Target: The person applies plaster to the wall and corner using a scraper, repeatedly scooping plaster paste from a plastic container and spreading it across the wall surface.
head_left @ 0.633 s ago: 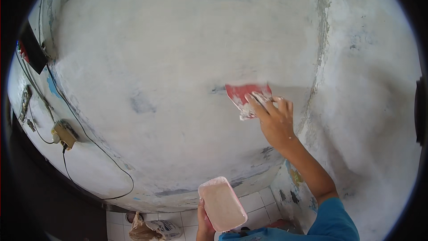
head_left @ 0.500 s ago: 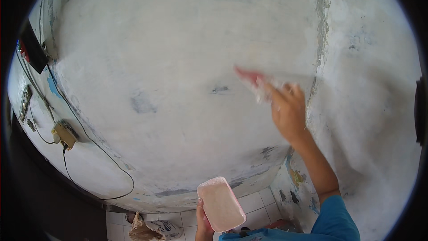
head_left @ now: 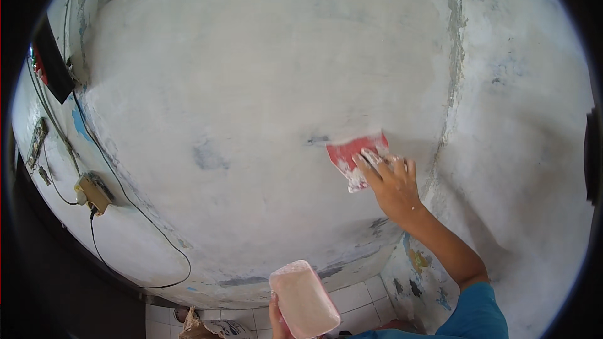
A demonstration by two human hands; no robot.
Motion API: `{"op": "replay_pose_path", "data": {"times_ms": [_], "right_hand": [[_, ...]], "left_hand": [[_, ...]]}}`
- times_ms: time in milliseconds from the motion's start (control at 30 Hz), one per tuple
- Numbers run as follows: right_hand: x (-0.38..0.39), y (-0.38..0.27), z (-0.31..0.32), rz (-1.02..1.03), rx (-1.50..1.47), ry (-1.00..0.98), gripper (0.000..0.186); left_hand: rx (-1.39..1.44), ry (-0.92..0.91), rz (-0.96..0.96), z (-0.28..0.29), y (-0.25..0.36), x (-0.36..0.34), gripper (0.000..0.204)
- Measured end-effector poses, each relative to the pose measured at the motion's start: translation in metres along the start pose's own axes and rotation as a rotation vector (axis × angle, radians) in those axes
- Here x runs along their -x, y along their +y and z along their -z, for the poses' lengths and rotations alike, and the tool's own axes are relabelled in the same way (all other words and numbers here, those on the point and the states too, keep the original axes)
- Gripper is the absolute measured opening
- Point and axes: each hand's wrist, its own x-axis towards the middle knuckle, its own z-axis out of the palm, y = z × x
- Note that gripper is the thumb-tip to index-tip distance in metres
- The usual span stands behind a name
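Observation:
My right hand point(head_left: 399, 189) grips a red plastic putty scraper point(head_left: 358, 154) smeared with white putty. The scraper's wide edge lies against or very close to the whitish wall point(head_left: 264, 88), just right of a small dark grey patch point(head_left: 318, 140). White paste coats some of my right fingers. Low in the view, my left hand point(head_left: 277, 318) holds a pink rectangular tray point(head_left: 331, 298) by its left side. Pale, smooth putty point(head_left: 304, 301) fills the tray. Most of my left hand is hidden behind and below it.
A wall corner point(head_left: 453, 56) with a rough grey seam runs down on the right. On the left wall hang a yellowish socket box point(head_left: 92, 193) and a black cable point(head_left: 147, 215). An opened sack point(head_left: 200, 327) stands on the white tiled floor point(head_left: 352, 297) below.
My right hand has moved down, turning the scraper so its red face now shows broadly. The tray in my left hand has shifted slightly down and left.

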Motion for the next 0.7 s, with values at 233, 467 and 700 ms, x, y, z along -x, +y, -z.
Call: {"op": "replay_pose_path", "data": {"times_ms": [233, 467, 700], "right_hand": [[-0.017, 0.055, 0.008, -0.268, -0.058, -0.029, 0.057], [0.044, 0.009, -0.035, -0.266, 0.042, -0.004, 0.064], [0.138, -0.047, -0.026, -1.168, -1.330, -0.262, 0.029]], "left_hand": [[-0.023, -0.045, -0.076, 0.005, 0.012, 0.003, 0.056], [-0.051, -0.062, -0.071, 0.005, -0.003, 0.003, 0.061], [-0.039, -0.074, -0.009, 0.001, -0.006, -0.015, 0.058]]}}
